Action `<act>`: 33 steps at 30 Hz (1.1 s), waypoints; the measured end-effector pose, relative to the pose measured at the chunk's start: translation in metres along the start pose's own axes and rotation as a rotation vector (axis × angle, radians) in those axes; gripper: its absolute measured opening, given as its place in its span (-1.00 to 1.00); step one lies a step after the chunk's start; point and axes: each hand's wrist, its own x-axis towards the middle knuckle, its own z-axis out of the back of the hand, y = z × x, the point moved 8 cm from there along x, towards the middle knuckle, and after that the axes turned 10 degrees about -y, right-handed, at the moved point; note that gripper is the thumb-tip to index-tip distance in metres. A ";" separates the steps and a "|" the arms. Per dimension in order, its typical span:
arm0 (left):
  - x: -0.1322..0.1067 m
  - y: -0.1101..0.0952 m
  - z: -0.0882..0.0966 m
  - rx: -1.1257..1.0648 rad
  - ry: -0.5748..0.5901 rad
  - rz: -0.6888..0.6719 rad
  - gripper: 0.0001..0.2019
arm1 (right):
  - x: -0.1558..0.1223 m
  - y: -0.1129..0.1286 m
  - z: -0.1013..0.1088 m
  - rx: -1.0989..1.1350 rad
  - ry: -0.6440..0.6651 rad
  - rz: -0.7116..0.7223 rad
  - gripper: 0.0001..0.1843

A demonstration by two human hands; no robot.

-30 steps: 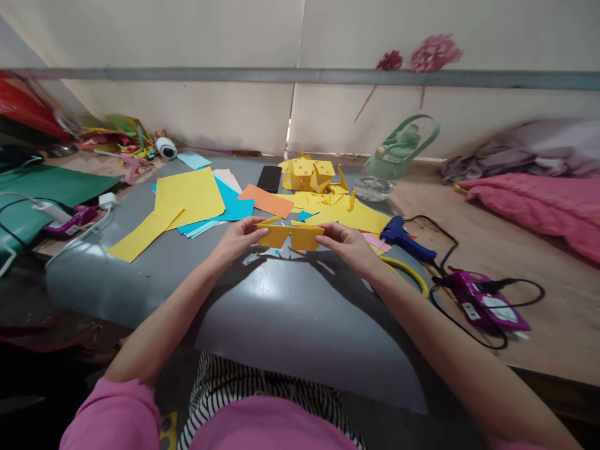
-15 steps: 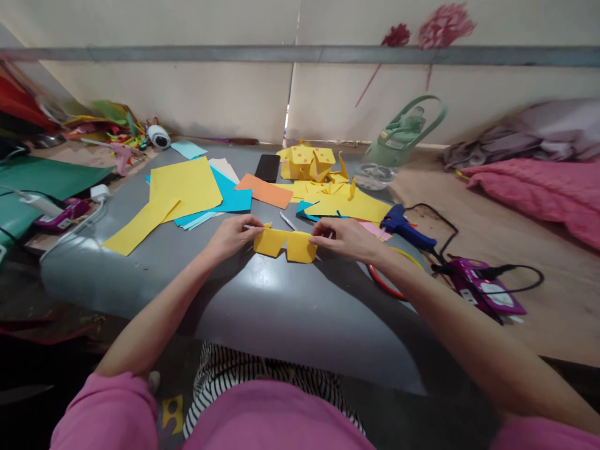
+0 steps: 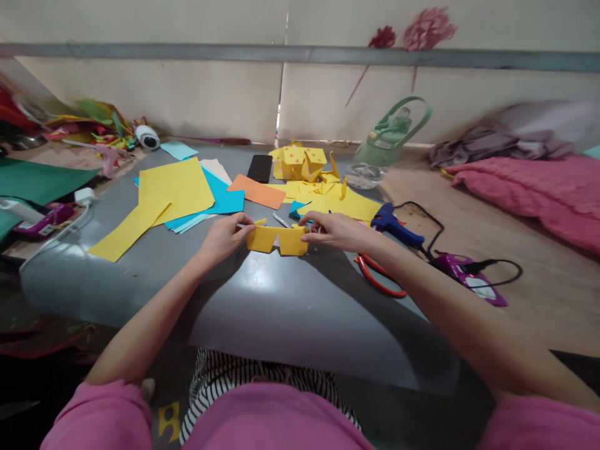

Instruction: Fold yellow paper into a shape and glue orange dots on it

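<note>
L hand (image 3: 225, 236), R hand (image 3: 335, 230), pinching yellow paper glasses (image 3: 277, 239), apparently above table (image 3: 281, 300)

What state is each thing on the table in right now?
yellow paper cutout: held at both ends.
left hand: fingers pinching the cutout's left end.
right hand: fingers pinching its right end.
blue glue gun: lying on its side, cord attached.
phone: lying flat, screen dark.
red-handled tool: lying flat, partly hidden by the forearm.

Single head-worn view: looks forward and down across grey counter (image 3: 262, 312) toward back wall (image 3: 187, 106); near range, wide angle.
</note>
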 end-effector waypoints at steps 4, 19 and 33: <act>0.003 0.001 0.000 -0.015 -0.004 0.043 -0.84 | 0.005 -0.003 -0.002 0.014 0.016 -0.016 -0.82; 0.002 0.016 0.018 0.041 -0.055 0.111 -0.61 | -0.027 -0.045 0.094 -0.081 -0.314 -0.194 -0.74; 0.009 -0.009 -0.005 0.110 -0.198 -0.160 -0.76 | 0.137 0.004 -0.004 -0.356 -0.065 -0.215 -0.59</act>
